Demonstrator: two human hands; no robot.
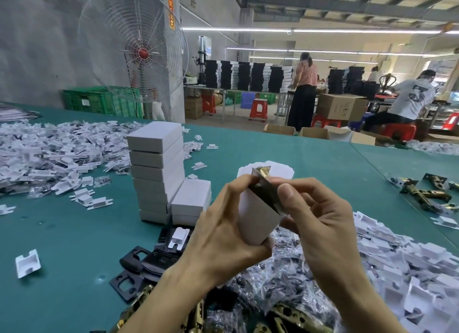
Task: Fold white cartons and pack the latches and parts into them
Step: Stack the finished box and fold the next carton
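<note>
Carton [258,220] — latch [263,186] poking out — gripped by left fingers [237,184], right fingers [288,196] pinching latch.

Latch mostly hidden
The white carton [257,219] swallows most of the latch [261,174]; the left hand [223,233] covers its base; brass latches [291,316] run off the bottom edge.

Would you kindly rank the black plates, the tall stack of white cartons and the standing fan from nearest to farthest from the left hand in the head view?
1. Black plates: on the table, just left of the left hand gripping a white carton.
2. Tall stack of white cartons: farther back, left.
3. Standing fan: beyond the table's far edge.
</note>
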